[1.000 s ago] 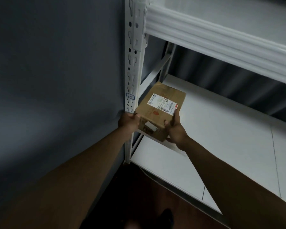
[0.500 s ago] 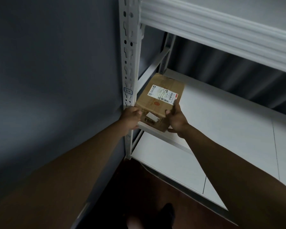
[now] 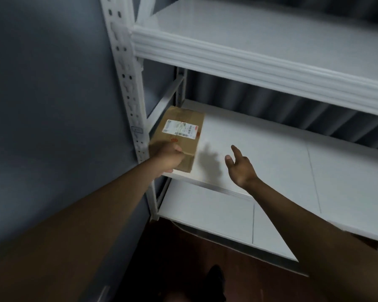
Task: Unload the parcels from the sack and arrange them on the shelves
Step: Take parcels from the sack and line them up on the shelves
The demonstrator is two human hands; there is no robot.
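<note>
A brown cardboard parcel [image 3: 181, 131] with a white shipping label lies flat on the middle shelf [image 3: 271, 162] of the white metal rack, at its far left end beside the upright post. My left hand [image 3: 167, 156] grips the parcel's near left corner, fingers curled over its top edge. Off to the right, my right hand [image 3: 239, 166] hovers above the shelf board with fingers spread, touching nothing; its shadow falls on the board next to the parcel. The sack is out of view.
The perforated white post [image 3: 129, 92] stands against a grey wall [image 3: 48, 105] on the left. An upper shelf [image 3: 260, 62] overhangs, and a lower shelf [image 3: 216, 214] sits just above the dark floor. My shoe [image 3: 215, 280] shows at the bottom.
The parcel went from being held by both hands at the shelf's front edge to lying on the shelf. My right hand let go and drew away to the right.
</note>
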